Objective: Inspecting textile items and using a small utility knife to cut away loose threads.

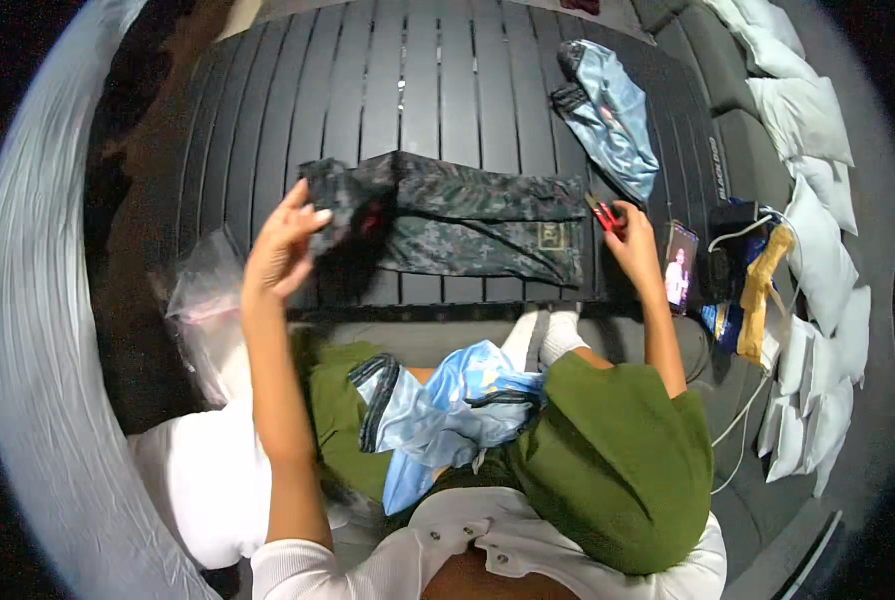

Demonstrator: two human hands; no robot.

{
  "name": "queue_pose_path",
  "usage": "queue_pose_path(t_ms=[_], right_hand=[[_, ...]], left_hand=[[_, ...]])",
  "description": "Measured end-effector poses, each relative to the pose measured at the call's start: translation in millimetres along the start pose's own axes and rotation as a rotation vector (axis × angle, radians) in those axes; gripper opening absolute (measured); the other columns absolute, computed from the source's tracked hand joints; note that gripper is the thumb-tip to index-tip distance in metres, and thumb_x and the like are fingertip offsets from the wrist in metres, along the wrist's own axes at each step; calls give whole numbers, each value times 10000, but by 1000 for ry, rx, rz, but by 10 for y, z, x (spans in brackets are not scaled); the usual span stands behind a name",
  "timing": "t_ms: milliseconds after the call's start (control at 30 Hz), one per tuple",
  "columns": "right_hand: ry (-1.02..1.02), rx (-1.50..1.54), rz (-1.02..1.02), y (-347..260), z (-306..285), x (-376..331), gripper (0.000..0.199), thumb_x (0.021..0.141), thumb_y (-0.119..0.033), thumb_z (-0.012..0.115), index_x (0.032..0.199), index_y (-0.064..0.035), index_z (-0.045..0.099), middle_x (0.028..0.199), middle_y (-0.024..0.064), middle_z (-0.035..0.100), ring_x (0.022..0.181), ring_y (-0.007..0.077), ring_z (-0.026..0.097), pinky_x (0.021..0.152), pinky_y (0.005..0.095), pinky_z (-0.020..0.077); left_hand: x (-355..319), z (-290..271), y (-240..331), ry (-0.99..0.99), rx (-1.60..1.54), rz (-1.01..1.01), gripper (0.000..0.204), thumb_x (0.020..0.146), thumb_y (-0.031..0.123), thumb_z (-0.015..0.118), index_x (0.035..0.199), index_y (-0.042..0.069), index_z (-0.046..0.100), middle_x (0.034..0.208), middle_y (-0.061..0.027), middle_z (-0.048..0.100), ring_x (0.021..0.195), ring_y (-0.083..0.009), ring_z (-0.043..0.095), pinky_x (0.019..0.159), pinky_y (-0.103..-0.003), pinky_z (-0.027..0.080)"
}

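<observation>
A pair of dark camouflage trousers [477, 195] lies sideways on the black slatted table, its two legs pointing right and a square patch on the nearer one. At the waist end, my left hand [285, 240] has its fingers closed on the cloth's left edge. My right hand [632, 243] grips small red-handled thread snips [604, 214], their blades just beyond the leg hems. Across my lap rests a crumpled light-blue satiny garment [447, 405] with dark trim. A similar blue garment [612, 120] lies at the table's far right.
The slatted table [432, 80] spreads out ahead. Right of my right hand, a phone [679, 265] with a lit screen leans near a dark box, a yellow strip [764, 290] and white cables. Pale cushions [817, 240] line the right side. A clear plastic bag [205, 305] is at the left.
</observation>
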State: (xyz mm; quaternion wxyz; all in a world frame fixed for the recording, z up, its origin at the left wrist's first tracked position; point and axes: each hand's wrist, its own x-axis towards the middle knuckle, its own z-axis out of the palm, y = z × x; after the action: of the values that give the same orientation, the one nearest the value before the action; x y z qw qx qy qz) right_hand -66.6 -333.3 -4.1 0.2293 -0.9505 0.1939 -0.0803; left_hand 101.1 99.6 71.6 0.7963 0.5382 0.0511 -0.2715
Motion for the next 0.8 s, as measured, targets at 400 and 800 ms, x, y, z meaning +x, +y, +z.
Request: queue_pose_path(t_ms=[400, 800], right_hand=[[-67, -280, -3, 83, -29, -53, 394, 649, -15, 569, 1028, -14, 463, 1012, 229, 471, 918, 412, 464, 814, 455, 393], [-165, 930, 267, -458, -320, -73, 374, 767, 41, 361, 1127, -19, 448, 704, 28, 510, 643, 129, 555, 597, 243, 461]], left_hand=[[-109, 574, -314, -456, -310, -137, 691, 679, -108, 589, 1294, 26, 303, 1064, -112, 573, 921, -168, 593, 821, -253, 478], [-139, 831, -783, -575, -235, -278, 828, 678, -125, 600, 1366, 66, 180, 1102, -102, 554, 903, -139, 580, 756, -248, 476]])
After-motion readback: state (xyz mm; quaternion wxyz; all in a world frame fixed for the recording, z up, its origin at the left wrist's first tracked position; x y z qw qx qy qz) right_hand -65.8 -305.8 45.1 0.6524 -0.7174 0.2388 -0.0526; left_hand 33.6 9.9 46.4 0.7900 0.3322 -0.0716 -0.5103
